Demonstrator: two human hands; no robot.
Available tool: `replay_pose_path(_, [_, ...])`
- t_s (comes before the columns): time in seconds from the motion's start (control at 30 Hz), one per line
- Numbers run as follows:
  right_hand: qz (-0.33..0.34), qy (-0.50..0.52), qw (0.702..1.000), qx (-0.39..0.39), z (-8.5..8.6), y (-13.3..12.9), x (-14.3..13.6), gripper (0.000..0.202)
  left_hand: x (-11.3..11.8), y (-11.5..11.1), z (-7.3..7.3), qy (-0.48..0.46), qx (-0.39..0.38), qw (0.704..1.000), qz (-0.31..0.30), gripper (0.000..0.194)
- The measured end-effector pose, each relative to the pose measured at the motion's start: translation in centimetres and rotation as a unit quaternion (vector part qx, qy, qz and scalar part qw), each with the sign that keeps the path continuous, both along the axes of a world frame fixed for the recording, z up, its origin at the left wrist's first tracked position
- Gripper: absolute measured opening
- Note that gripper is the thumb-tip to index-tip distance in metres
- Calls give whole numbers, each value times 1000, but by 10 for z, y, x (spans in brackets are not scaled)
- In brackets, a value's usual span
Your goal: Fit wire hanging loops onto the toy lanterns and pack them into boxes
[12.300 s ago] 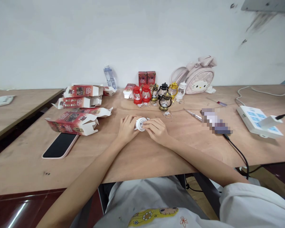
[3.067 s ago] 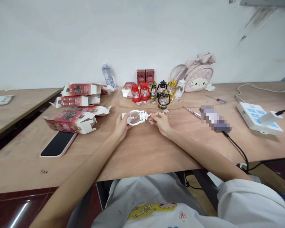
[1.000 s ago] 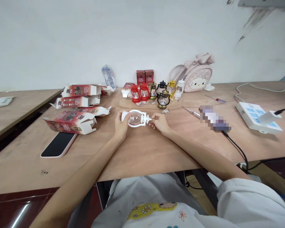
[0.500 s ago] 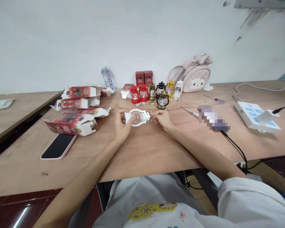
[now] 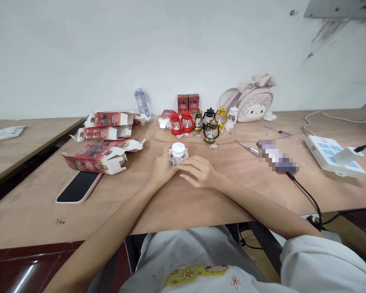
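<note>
A small white lantern with a clear body stands upright between my hands, its round cap facing up toward me. My left hand is wrapped round its left side and holds it. Beside its lower right side is my right hand, with fingers stretched out and apart and the fingertips close against the lantern; whether they touch it I cannot tell. Just behind, a bronze-coloured lantern stands on the table, and a thin bent wire piece lies in front of it.
Red lanterns, gold lantern and other lanterns line the back, near red boxes and a pink bag. Opened boxes and a phone lie left. Tweezers, a screwdriver and a power strip lie right.
The white lantern has turned from lying sideways to upright, cap up. My right hand has left its pinch by the cap end and moved left and down, fingers now spread.
</note>
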State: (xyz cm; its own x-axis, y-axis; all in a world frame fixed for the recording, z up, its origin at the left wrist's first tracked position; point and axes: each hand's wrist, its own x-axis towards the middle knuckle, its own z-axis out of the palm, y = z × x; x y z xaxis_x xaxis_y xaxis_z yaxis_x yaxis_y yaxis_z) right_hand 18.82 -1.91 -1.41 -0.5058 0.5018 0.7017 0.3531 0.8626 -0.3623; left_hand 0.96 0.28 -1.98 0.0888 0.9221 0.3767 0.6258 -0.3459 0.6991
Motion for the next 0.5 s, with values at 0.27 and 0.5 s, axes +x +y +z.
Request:
replay_pose_path(0.27, [-111, 153, 971, -143, -13, 13, -5, 76, 2, 0, -3, -88, 13, 995, -34, 51])
replay_pose_path(0.5, [-77, 123, 954, -261, -12, 21, 0, 45, -3, 4, 5, 121, 42, 988, -91, 51])
